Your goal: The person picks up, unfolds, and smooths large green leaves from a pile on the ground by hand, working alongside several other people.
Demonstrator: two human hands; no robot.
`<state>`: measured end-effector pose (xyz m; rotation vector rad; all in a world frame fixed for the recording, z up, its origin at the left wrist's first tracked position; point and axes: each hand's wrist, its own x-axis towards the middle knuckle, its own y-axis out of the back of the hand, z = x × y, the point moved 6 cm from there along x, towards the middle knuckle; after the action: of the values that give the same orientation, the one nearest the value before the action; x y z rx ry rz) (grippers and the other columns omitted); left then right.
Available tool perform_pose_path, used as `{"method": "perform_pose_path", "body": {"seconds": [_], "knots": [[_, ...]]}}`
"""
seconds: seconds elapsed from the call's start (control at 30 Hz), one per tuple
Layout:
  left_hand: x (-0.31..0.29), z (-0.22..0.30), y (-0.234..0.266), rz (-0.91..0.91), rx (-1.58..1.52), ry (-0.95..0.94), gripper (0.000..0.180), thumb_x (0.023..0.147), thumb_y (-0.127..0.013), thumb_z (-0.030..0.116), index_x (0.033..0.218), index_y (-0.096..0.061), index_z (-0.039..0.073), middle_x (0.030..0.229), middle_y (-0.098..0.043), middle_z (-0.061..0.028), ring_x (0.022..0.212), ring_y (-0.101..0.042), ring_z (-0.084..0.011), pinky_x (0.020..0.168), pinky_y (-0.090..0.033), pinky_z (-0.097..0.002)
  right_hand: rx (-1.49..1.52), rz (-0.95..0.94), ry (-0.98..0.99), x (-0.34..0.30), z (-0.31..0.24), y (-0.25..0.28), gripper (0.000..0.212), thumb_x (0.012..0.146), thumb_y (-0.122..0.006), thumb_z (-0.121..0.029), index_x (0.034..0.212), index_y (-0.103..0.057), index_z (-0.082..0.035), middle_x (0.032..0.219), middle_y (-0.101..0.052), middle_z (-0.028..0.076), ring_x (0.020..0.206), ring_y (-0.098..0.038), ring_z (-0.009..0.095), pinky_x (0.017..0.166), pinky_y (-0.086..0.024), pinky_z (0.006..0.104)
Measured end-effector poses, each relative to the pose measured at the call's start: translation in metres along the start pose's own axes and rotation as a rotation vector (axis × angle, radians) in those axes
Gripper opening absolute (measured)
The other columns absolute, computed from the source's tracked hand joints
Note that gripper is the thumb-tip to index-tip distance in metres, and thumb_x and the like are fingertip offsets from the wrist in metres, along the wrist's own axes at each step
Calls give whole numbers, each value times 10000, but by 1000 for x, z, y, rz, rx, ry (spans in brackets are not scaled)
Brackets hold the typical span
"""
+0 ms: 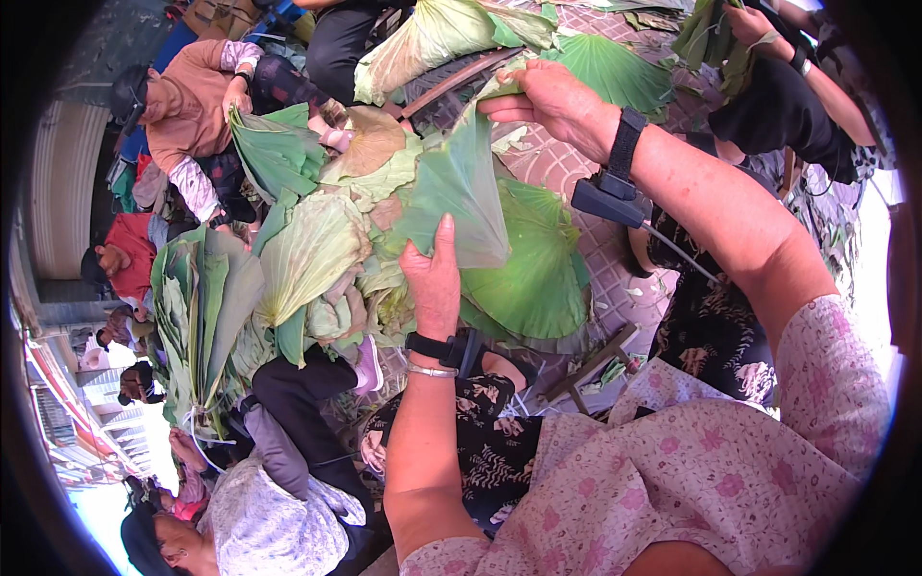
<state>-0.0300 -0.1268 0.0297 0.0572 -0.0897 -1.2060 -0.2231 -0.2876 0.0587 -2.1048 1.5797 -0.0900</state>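
A green lotus leaf point(451, 197) hangs stretched between my hands, folded into a pointed shape. My right hand point(562, 104) pinches its top end, the fingers bent around the edge. At the lower left edge, my left hand point(432, 283) grips the same leaf with the thumb upright; the other fingers are mostly hidden. Just beyond and below it, a broad green lotus leaf point(533, 274) lies spread out. Left of my hands is a heap of yellowed, wilted lotus leaves point(317, 254). Both wrists carry black straps.
A person in a brown top point(187, 106) handles a green leaf at far left. Another person in a pale patterned top point(279, 518) sits near left beside a tied leaf bundle point(202, 307). More people work at the far side and right. A wooden stool frame point(595, 370) stands on the tiled floor point(615, 230).
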Motion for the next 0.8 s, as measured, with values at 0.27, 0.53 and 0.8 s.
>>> {"method": "perform_pose_path", "body": {"seconds": [0.27, 0.53, 0.8], "knots": [[12, 6, 12, -9, -428, 204, 314, 934, -584, 202, 1186, -549, 18, 1110, -610, -48, 959, -581, -130, 852, -476, -298, -585, 187, 442, 7, -21, 12, 486, 852, -625, -241, 1211, -493, 58, 1063, -600, 167, 981, -611, 249, 857, -507, 355], [-4, 12, -8, -354, -300, 334, 352, 923, -594, 186, 1223, -530, 15, 1135, -611, -60, 967, -599, -139, 857, -489, -301, -1073, -458, 527, -34, 7, -51, 504, 803, -706, -361, 1152, -563, -28, 1061, -605, 149, 979, -566, 236, 866, -449, 364], [0, 1, -3, -367, -297, 268, 306, 900, -612, 136, 1173, -560, 9, 1072, -636, -43, 944, -589, -106, 838, -471, -279, -794, -338, 339, -6, 10, -25, 227, 821, -697, -225, 798, -600, -22, 633, -535, 6, 621, -463, 79, 586, -414, 288]]}}
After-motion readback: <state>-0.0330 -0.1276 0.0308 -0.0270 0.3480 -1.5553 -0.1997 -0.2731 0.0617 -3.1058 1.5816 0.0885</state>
